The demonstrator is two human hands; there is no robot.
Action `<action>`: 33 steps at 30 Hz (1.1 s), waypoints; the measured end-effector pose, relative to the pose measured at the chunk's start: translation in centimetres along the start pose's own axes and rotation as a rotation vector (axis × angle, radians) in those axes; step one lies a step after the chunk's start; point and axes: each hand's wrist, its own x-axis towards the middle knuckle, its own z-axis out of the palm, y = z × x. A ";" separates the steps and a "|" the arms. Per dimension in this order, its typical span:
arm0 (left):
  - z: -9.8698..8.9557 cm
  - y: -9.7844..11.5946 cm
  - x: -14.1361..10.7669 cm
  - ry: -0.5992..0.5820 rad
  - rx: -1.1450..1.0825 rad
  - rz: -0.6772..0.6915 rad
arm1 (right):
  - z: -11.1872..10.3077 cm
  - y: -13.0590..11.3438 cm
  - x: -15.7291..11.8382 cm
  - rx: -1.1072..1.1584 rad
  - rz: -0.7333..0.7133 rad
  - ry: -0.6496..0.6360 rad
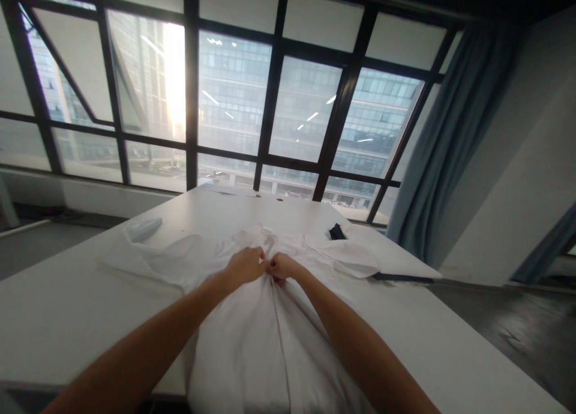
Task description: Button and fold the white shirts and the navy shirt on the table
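Note:
A white shirt lies spread on the white table, its sleeves reaching out to the left and right and its lower part hanging over the near edge toward me. My left hand and my right hand meet at the middle of the front, near the collar. Both are closed, with fingers pinching the fabric along the front placket. Folds fan out from the pinched spot. Whatever small part sits between the fingertips, such as a button, is hidden.
The white table stretches away to the windows. Right of the shirt are a small dark cloth piece and a flat dark-edged item. A blue curtain hangs beyond the table's right side.

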 end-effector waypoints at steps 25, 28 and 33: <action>4.0 -3.4 2.5 0.021 -0.325 0.074 | 3.0 1.1 0.4 0.404 -0.164 0.354; 4.3 -3.3 2.3 0.087 -0.326 0.096 | 3.1 1.0 0.7 0.360 -0.137 0.407; 4.6 -3.6 2.3 0.118 -0.320 0.200 | 3.2 1.3 0.8 0.252 -0.235 0.452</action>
